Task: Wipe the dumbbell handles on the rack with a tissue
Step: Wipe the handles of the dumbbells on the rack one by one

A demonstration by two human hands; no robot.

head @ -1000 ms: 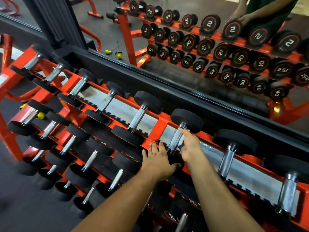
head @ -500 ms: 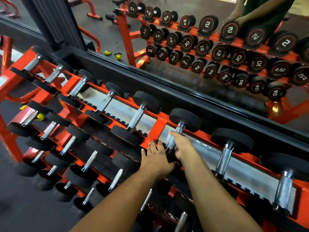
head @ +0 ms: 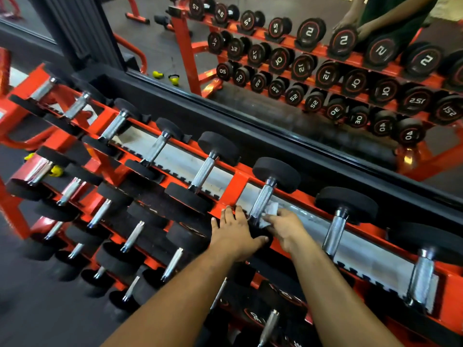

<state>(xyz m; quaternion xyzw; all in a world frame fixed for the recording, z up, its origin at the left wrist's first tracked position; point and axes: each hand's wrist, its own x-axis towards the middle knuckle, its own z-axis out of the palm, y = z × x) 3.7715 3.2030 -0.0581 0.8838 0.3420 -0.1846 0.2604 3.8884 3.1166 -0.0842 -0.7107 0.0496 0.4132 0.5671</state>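
Both your forearms reach in from the bottom edge. Your left hand (head: 236, 235) lies palm-down on the near black head of the dumbbell (head: 263, 204), fingers straight and slightly spread, tips at the front rail of the rack (head: 234, 191). Your right hand (head: 285, 229) sits just right of the knurled handle, fingers pinching a white tissue (head: 269, 214) against the handle's lower end. That dumbbell sits on the top tier, fourth handle from the rack's right end, just right of an orange cross-brace. Lower tiers hold smaller dumbbells toward the left edge. Behind the rack a black ledge carries a mirror (head: 300, 78), which reflects the numbered dumbbell ends, the dark floor, and a person's hands on the top row.
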